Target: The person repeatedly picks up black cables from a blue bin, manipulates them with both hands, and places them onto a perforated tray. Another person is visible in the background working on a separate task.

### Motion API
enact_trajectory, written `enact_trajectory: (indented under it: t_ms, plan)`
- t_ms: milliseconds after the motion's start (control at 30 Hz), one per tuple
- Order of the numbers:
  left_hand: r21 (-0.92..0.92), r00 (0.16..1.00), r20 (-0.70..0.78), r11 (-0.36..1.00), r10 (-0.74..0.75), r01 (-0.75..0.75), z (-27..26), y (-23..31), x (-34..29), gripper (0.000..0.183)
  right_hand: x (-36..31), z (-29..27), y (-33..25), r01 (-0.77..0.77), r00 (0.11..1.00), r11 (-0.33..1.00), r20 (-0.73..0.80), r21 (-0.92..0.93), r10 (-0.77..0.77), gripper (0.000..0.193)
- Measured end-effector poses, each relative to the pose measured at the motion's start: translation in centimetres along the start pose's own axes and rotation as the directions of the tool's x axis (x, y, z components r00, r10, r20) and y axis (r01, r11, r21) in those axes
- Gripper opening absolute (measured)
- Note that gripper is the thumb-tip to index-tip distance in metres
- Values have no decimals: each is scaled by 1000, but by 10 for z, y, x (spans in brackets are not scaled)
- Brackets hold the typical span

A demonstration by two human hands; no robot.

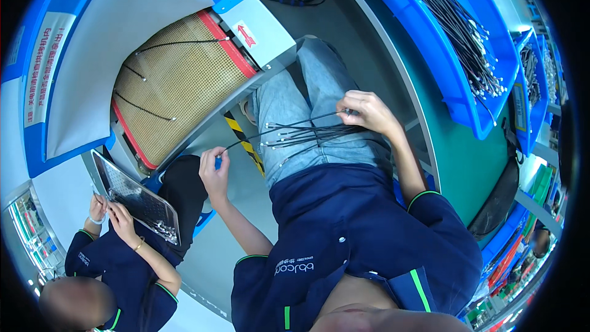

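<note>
My left hand (214, 172) pinches one end of a thin black cable (258, 133) in front of my left side. The cable runs up to the right, and its far stretch is in the closed fingers of my right hand (369, 112). Across my lap lies a bunch of similar black cables (316, 134) with small pale connectors, fanned out toward the left. Their right ends pass beneath my right hand; I cannot tell whether it holds any of them.
At upper left, several black cables lie on the tan mesh conveyor belt (178, 67) of a white and blue machine (123, 6). A blue bin (455, 107) full of cables stands on the green bench (458, 163) at right. A co-worker (126, 258) sits at lower left with a tray (140, 200).
</note>
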State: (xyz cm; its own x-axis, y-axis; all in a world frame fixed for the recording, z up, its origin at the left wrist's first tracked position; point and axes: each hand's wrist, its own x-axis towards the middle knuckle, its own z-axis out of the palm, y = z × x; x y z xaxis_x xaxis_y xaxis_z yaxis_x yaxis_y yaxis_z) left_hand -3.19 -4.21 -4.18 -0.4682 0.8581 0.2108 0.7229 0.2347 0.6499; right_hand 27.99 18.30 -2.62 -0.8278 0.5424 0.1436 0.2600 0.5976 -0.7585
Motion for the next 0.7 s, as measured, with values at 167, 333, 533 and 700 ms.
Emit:
enact_trajectory:
  t_ms: [167, 333, 533, 700]
  plan:
    - [115, 998, -10, 992, 60, -59, -28, -13, 48, 9, 31, 3, -12, 94, 996, 993, -6, -68, -94, 11]
    - [200, 993, 9, 972, 120, -119, -53, -51, 124, 12, 79, 29, -20, 275, 961, 958, 2, -81, -275, 14]
    - [205, 992, 52, 971, 119, -127, -61, -104, 188, 16, 128, 71, -26, 171, 968, 978, -162, -122, -189, 13]
    - [180, 995, 81, 981, 55, -68, -57, -133, 207, 15, 151, 96, -17, 124, 954, 983, -255, -138, -156, 17]
